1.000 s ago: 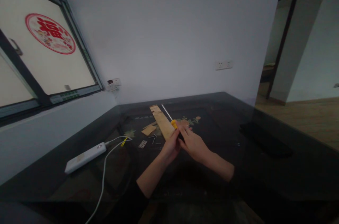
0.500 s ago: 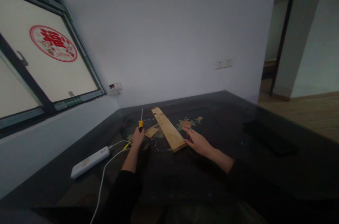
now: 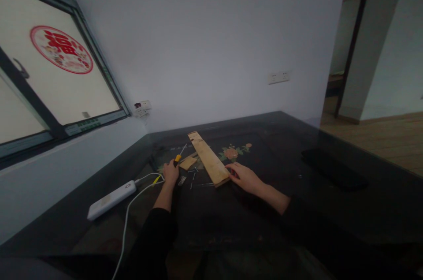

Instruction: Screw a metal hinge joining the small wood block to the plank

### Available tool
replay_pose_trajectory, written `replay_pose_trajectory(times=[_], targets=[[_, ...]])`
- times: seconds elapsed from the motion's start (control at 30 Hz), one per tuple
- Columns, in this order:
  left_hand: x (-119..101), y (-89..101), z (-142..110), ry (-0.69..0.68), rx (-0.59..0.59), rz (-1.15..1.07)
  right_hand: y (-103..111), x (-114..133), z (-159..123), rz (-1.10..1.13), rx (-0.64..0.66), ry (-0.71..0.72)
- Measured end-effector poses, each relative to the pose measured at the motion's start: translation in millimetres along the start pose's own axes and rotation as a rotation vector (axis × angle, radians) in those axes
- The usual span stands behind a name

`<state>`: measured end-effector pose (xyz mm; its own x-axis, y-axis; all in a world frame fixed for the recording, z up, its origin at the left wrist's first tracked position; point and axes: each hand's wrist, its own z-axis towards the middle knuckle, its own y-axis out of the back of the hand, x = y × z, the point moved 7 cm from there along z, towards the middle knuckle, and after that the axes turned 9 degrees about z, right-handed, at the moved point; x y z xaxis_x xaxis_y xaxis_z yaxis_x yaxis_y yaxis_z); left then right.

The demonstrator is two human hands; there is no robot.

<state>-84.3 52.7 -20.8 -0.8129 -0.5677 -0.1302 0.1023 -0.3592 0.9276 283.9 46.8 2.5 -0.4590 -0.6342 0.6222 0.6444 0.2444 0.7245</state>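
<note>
My left hand [image 3: 170, 174] is closed round a screwdriver [image 3: 178, 157] with a yellow and black handle, its metal shaft pointing away and slightly right. Close by on its right lie a small hinge-like metal plate [image 3: 182, 180], several screws [image 3: 193, 179] and thin pieces of wood [image 3: 188, 162]. A long wooden board [image 3: 208, 158] slants across the table's middle. At the board's near right edge my right hand [image 3: 245, 177] has its fingers curled together. Whatever they hold, if anything, is hidden; whether they touch the board I cannot tell.
The dark glossy table [image 3: 211, 222] has a floral pattern [image 3: 230, 153]. On the left lies a white power strip [image 3: 111, 199], its cable [image 3: 126, 222] running to the front edge. A black flat object [image 3: 333, 169] lies on the right. Wall and window stand behind.
Both hands were together at the board's near end, around the screwdriver. My left hand has carried it left, lowering it toward the table. My right hand has stayed near the board's end.
</note>
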Motion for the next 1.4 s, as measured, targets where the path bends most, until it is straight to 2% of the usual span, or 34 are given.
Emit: replay_pose_trajectory(times=[0.07,0.23,0.5,0.73,0.9,1.13,1.4], targets=[[0.1,-0.3,0.2,0.0,-0.012,-0.007,-1.1,-0.4,0.5,0.001,0.004,0.004],[-3.5,-5.0,4.0,0.016,0.052,-0.003,-3.7,-2.4,2.3,0.008,0.018,0.014],[-12.4,-10.7,10.8,-0.06,0.072,-0.037,0.5,-1.6,2.9,0.002,0.006,0.021],[-11.5,-12.7,13.1,-0.076,0.006,-0.172,3.6,-5.7,4.1,0.016,0.001,-0.005],[-6.6,-11.0,12.9,-0.069,-0.021,-0.263,6.1,0.7,1.9,0.001,0.011,0.009],[0.1,-9.4,13.5,-0.021,-0.032,-0.222,9.2,3.3,0.5,0.0,0.017,0.008],[-3.5,-7.6,9.8,-0.044,-0.019,-0.228,8.4,1.9,1.6,-0.027,0.022,0.0]])
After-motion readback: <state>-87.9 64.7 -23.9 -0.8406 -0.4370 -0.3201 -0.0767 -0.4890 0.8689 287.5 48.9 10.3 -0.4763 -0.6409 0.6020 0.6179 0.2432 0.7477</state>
